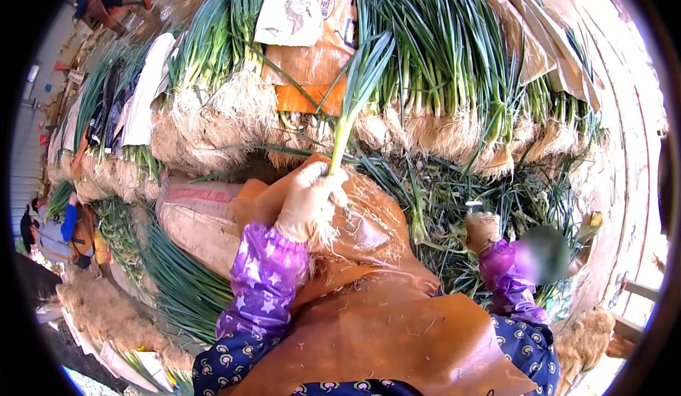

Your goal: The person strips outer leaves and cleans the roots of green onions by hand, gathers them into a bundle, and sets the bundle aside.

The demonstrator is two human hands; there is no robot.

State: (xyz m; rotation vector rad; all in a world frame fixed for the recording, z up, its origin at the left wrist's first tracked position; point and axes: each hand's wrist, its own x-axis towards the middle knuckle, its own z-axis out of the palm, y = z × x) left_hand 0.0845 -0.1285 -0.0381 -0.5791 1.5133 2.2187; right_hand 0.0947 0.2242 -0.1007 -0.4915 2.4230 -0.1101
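So my left hand (306, 208), in a pale glove, is closed around the lower stem of one green onion (360, 95), held up over my lap with its leaves pointing away from me and leaning a bit right. My right hand (482, 232), gloved too, is off to the side with the fingers looking curled and a small greyish thing (474, 205) poking up at the top; I can't tell what that is or whether I've really got a grip on it. Purple starry sleeves (266, 275) on both arms, big brown apron (369, 339) across my lap. Under and around the right hand it's a mess of loose leaves (454, 261). By my left arm there's a dirty white sack (195, 208) and a heap of long greens (181, 282). Past my hands stands a row of onions (440, 63), shaggy roots toward me, with an orange sheet (305, 66) partway along. Far left, another person (53, 240) in blue.
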